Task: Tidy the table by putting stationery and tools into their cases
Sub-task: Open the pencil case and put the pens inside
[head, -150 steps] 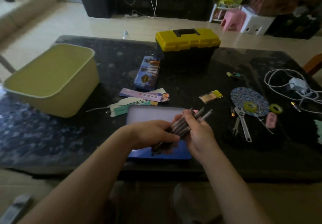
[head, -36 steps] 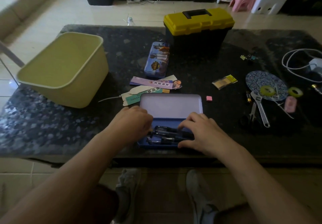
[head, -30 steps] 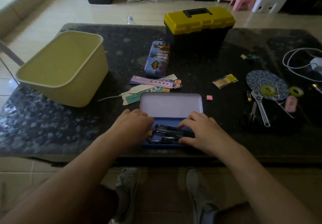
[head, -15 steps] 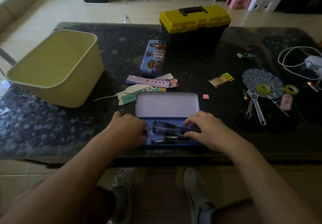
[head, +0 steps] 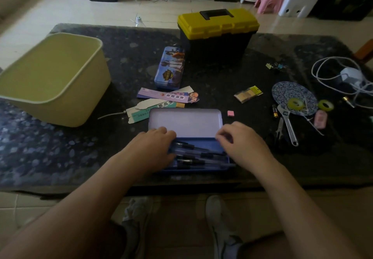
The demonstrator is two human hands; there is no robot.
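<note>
An open blue pencil case (head: 193,170) lies at the table's near edge, its pale lid (head: 185,121) folded back flat. Several dark pens (head: 201,155) lie inside the tray. My left hand (head: 153,147) covers the tray's left end, fingertips on the lid's near-left corner. My right hand (head: 240,141) is at the tray's right end, fingers curled against the lid's near-right corner; whether they grip the lid is unclear. A pink eraser (head: 230,113) lies just right of the lid. A shut yellow-and-black toolbox (head: 218,34) stands at the back.
A green tub (head: 50,77) stands left. A second printed pencil case (head: 169,69) and bookmarks (head: 167,95) lie behind the lid. On the right are a wrench (head: 287,125), tape rolls (head: 295,103), a patterned fan (head: 292,93), a small packet (head: 248,94) and a white charger cable (head: 351,75).
Five seconds ago both hands held a bundle of pens above the case. The pens now lie in the tray, and both hands have slid forward to the lid's near corners.
</note>
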